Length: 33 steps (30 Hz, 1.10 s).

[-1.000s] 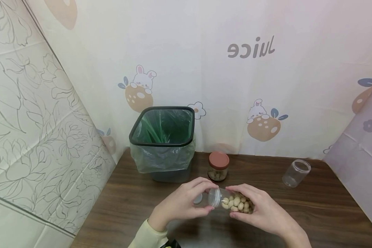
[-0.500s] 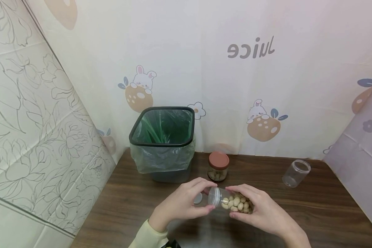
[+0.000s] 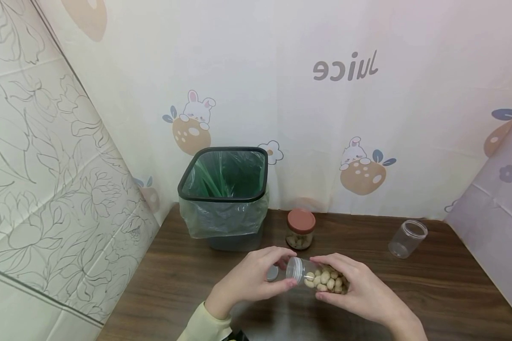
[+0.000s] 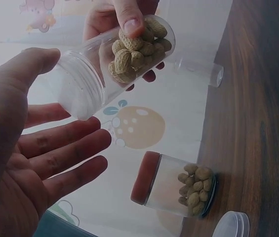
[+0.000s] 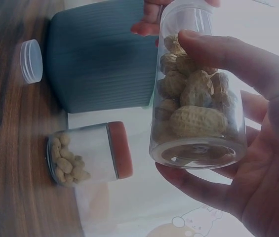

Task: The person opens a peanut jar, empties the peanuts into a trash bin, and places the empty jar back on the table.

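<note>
My right hand [image 3: 360, 289] grips a clear plastic jar [image 5: 198, 98] of unshelled peanuts [image 4: 134, 54], tilted almost onto its side. Its translucent ribbed end [image 3: 296, 270], which looks like a screw lid, faces left. Around that end my left hand [image 3: 251, 279] spreads, thumb and fingers apart. In the left wrist view the thumb lies at the ribbed edge and the other fingers extend loosely below; whether they touch is hard to tell. Behind the hands stands a red-lidded jar [image 3: 300, 229] partly filled with nuts. A loose white lid [image 3: 272, 273] lies on the table beyond my left hand.
A black-rimmed bin [image 3: 234, 241] with a green bag [image 3: 205, 180] stands back left against the curtain [image 3: 298, 118]. An uncapped clear jar [image 3: 407, 238] sits on the right of the wooden table [image 3: 443, 289]. A patterned wall [image 3: 47, 166] borders the left side.
The left fingers and thumb have drawn back slightly to the left from the jar's ribbed end. The right hand and the peanut jar have barely moved.
</note>
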{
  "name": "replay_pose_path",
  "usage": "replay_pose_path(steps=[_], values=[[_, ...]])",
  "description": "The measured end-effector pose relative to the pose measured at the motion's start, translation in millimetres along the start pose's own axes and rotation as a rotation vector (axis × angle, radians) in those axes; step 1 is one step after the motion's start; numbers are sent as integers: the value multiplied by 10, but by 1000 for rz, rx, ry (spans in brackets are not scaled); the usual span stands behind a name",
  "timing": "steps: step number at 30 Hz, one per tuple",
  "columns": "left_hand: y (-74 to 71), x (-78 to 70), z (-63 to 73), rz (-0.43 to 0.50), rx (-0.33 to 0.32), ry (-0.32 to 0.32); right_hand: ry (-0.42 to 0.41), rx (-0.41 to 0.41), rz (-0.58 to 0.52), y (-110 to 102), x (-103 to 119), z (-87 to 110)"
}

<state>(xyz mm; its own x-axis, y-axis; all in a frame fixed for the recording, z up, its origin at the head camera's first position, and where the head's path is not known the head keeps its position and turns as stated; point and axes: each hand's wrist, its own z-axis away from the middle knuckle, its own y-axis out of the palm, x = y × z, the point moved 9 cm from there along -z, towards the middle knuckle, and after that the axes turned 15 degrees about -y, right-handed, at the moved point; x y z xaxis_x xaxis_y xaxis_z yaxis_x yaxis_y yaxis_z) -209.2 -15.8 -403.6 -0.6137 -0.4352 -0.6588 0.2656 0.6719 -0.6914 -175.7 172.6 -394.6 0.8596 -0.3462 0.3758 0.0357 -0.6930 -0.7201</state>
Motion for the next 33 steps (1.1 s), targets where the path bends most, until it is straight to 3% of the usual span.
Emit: replay_pose_path(steps=[8,15,25,33], values=[[4,-3,-2,-18,-5,14,3,2,0,0,-7,7],[2,26,-12,-9,12,-21,4,2,7,0,-16,11],[-2,29,5,-13,19,-17,-3,-4,1,-4,-15,17],[-42,-65,40,-89,-33,113,-10,-8,15,-18,-14,22]])
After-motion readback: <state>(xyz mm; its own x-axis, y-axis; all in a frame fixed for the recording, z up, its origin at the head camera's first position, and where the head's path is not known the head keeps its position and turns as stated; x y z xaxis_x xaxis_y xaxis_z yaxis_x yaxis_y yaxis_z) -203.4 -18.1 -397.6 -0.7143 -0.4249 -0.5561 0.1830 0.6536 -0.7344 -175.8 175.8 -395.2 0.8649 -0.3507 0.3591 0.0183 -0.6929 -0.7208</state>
